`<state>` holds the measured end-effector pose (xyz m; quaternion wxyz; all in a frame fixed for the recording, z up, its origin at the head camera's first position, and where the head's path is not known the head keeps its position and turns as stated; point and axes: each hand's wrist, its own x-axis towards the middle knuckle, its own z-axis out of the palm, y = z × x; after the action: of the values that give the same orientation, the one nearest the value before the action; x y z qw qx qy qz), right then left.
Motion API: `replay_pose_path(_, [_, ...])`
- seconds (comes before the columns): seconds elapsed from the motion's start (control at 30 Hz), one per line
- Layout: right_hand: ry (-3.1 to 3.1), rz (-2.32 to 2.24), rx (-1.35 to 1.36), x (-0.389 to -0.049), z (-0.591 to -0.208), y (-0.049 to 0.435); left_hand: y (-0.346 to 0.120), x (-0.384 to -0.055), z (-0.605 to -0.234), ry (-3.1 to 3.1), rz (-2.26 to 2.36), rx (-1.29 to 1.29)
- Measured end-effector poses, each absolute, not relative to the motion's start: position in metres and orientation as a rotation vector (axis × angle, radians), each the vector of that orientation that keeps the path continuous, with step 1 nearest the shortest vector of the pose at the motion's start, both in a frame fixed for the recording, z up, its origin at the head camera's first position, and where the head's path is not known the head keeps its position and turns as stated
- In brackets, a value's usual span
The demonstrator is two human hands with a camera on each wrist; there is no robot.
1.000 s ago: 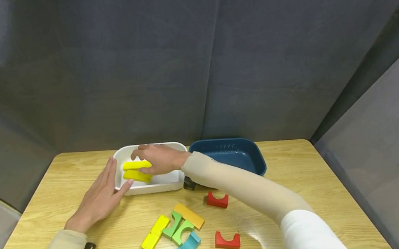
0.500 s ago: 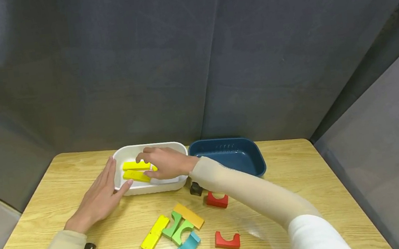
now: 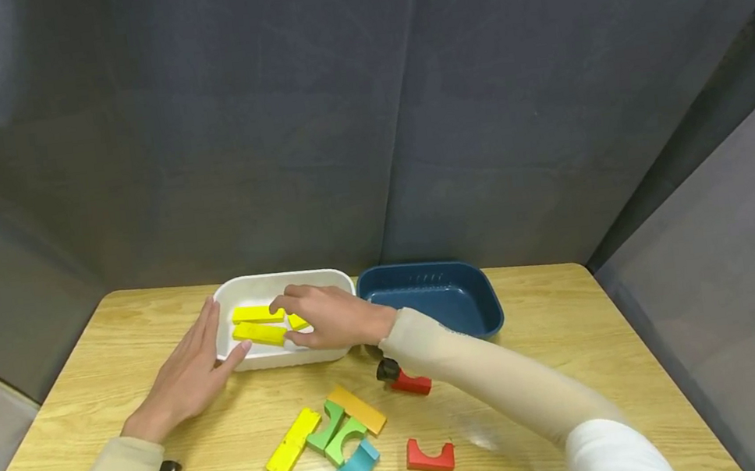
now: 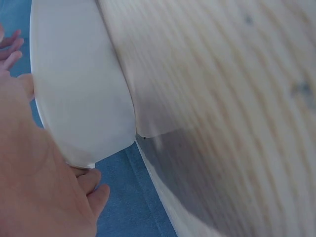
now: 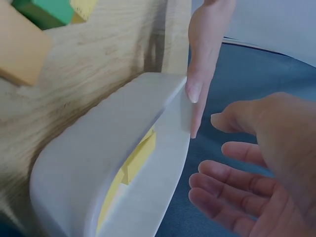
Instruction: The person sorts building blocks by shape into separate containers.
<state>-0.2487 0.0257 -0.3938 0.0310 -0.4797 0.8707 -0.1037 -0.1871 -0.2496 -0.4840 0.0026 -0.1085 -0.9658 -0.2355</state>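
Note:
My left hand (image 3: pixel 189 369) rests with straight fingers against the left end of the white bin (image 3: pixel 259 362), thumb near its front rim. Over the bin's right half hovers my right hand (image 3: pixel 338 315), fingers loosely bent. In the right wrist view, nothing sits between the right hand's thumb and fingers (image 5: pixel 232 170). Two yellow blocks lie inside the bin at its left side, a rear block (image 3: pixel 256 313) and a front block (image 3: pixel 258 333). A third yellow block (image 3: pixel 298 321) shows partly beside the right fingertips, the remainder hidden by that hand.
A dark blue bin (image 3: pixel 456 296) stands right of the white one. In front lie yellow blocks (image 3: pixel 293 444), an orange block (image 3: pixel 358 408), green arch blocks (image 3: pixel 346 437), a blue curved block (image 3: pixel 357 466) and red arch blocks (image 3: pixel 431 458). A dark curtain (image 3: pixel 265 123) closes off the back.
My right hand has drawn back to the right and a little nearer, away from the left yellow blocks, uncovering part of a third one. The left hand has stayed in place.

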Motion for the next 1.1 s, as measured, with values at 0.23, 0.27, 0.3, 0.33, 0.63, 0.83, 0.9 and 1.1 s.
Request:
replay_pose_path(0.23, [2.686,-0.385,-1.492,-0.237,-0.392,0.035,-0.253,-0.187,-0.484,-3.028,-0.742,-0.337])
replay_pose_path(0.27, [2.687,-0.392,-1.493,-0.235,-0.392,0.036,-0.253,-0.186,-0.484,-3.028,-0.743,-0.336])
replay_pose_path(0.3, [2.686,-0.406,-1.491,-0.233,-0.392,0.038,-0.253,-0.186,-0.484,-3.028,-0.743,-0.335])
replay_pose_path(0.33, [2.688,-0.415,-1.49,-0.231,-0.392,0.041,-0.253,-0.186,-0.484,-3.028,-0.744,-0.334])
replay_pose_path(0.63, [2.744,-0.514,-1.473,-0.213,-0.382,0.066,-0.25,-0.187,-0.482,-3.027,-0.748,-0.345])
replay_pose_path(0.83, [2.749,-0.54,-1.426,-0.196,-0.384,0.08,-0.25,-0.188,-0.481,-3.023,-0.746,-0.337])
replay_pose_path(0.9, [2.756,-0.546,-1.42,-0.19,-0.387,0.085,-0.25,-0.188,-0.481,-3.022,-0.751,-0.337])
replay_pose_path(1.1, [2.785,-0.568,-1.41,-0.176,-0.397,0.098,-0.248,-0.187,-0.482,-3.027,-0.762,-0.331])
